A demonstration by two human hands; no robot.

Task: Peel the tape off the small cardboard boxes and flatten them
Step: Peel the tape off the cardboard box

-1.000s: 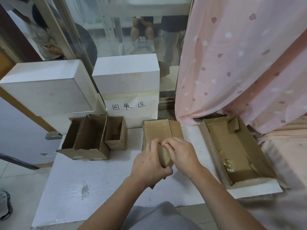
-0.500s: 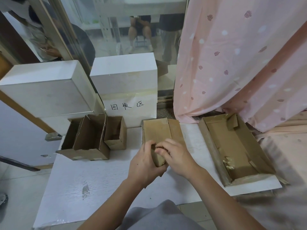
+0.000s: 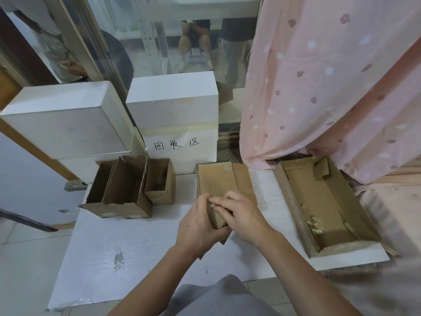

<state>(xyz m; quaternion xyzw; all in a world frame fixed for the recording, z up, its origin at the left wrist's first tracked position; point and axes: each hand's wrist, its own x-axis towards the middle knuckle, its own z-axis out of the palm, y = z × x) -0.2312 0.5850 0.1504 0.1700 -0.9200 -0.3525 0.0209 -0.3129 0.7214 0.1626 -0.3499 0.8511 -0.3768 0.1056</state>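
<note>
Near the middle of the frame, a little below center, both hands close around one small cardboard box (image 3: 216,218) held just above the white table (image 3: 109,247). The left hand (image 3: 197,226) wraps the box from the left side, fingers curled over its top edge and the palm against its side, while the right hand (image 3: 241,214) comes in from the right with its fingers (image 3: 222,202) bent and pressed onto the box's upper face, fingertips nearly meeting those of the left hand (whether they pinch a strip of tape cannot be told from here). Right behind the hands, toward the center of the frame, a flattened piece of cardboard (image 3: 224,179) lies on the table. At center left three open brown boxes (image 3: 129,185) stand side by side, the smallest on the right of the group. At right a wide, shallow cardboard tray (image 3: 328,206) sits on the table edge with crumpled bits of tape (image 3: 315,224) inside it. Behind the boxes, at upper left and upper center, two white blocks (image 3: 170,103) stand upright; the center one carries a paper label with handwritten characters (image 3: 176,144). A pink patterned curtain (image 3: 330,76) fills the upper right, its hem draping down to the table's far edge beside the tray.
</note>
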